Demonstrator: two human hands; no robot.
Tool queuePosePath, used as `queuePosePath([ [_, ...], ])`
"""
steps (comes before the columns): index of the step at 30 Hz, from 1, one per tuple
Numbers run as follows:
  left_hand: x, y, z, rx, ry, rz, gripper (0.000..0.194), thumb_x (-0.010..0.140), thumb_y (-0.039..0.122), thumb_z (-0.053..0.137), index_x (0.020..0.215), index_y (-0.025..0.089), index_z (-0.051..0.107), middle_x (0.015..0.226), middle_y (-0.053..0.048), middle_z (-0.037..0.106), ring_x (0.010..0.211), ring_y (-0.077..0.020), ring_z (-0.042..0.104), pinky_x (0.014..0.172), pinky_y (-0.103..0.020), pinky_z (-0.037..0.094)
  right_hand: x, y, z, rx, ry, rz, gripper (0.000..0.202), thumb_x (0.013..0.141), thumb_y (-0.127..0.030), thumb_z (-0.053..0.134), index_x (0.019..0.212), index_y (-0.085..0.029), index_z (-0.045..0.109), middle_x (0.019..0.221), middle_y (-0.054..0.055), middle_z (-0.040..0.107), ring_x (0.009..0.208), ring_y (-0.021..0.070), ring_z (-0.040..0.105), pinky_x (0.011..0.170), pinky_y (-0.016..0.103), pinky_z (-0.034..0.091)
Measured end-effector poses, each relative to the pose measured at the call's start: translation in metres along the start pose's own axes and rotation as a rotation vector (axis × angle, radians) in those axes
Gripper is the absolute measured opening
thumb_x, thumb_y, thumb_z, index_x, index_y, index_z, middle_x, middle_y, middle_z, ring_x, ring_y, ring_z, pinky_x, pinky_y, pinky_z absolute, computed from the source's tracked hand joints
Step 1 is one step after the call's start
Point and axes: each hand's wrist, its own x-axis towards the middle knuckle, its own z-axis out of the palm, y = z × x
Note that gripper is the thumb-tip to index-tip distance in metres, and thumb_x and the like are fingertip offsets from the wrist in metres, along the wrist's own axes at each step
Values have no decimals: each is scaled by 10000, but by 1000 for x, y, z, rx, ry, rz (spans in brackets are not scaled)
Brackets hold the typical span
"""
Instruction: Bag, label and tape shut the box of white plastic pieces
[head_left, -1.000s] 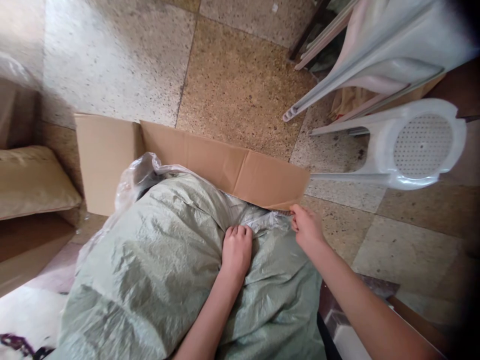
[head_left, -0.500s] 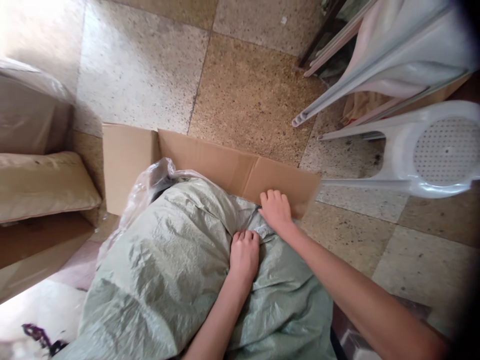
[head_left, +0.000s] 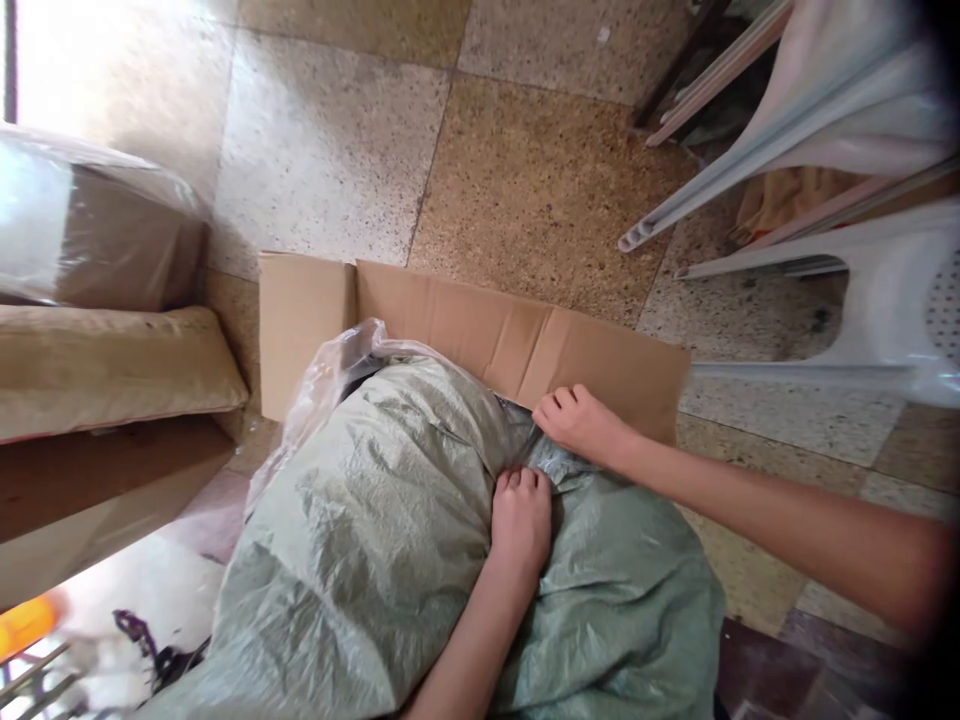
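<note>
A large, crinkled pale-green woven sack (head_left: 390, 540) bulges across the lower middle. My left hand (head_left: 521, 515) rests on its top fold, fingers curled into the material. Just beyond it, my right hand (head_left: 574, 420) is closed at the sack's far edge, beside the cardboard flap; its fingertips are partly hidden and seem to pinch the sack's edge. Behind the sack stands an open cardboard box (head_left: 457, 330) with its flaps spread outward. Clear plastic film (head_left: 322, 375) sticks out between box and sack on the left.
White plastic chairs (head_left: 750, 150) and a white plastic stool (head_left: 877, 300) stand at the right. A plastic-wrapped box (head_left: 127, 235), a beige cushion (head_left: 112, 365) and another cardboard box (head_left: 112, 490) are on the left. Speckled floor tiles (head_left: 517, 180) lie beyond. Something orange (head_left: 30, 625) shows at lower left.
The view has shifted, so everything sits further right. My right hand has turned, its forearm now lying flatter across the view. My left hand stays on the sack's fold.
</note>
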Motion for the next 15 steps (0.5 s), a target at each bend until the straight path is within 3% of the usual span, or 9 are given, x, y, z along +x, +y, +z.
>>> queuePosePath([
  [9, -2, 0, 0, -44, -6, -46, 322, 940, 94, 424, 1189, 102, 629, 1018, -119, 673, 961, -216, 654, 961, -375, 481, -14, 34, -84, -164, 32, -119, 205, 874, -69, 437, 869, -141, 629, 756, 106, 614, 645, 200, 544, 537, 314, 234],
  [12, -1, -1, 3, -57, -27, -58, 320, 927, 88, 447, 1186, 117, 631, 996, -110, 676, 929, -207, 667, 920, -360, 508, -25, 78, -101, -232, 46, -100, 224, 860, -79, 414, 881, -155, 623, 733, 82, 602, 637, 174, 546, 545, 311, 260],
  [15, 1, -2, 5, -66, -40, -46, 304, 922, 97, 458, 1168, 128, 634, 997, -102, 675, 933, -215, 668, 884, -358, 525, -41, 151, -125, -273, 122, 86, 339, 879, -243, 250, 828, -175, 578, 712, 57, 542, 705, 169, 571, 585, 332, 275],
])
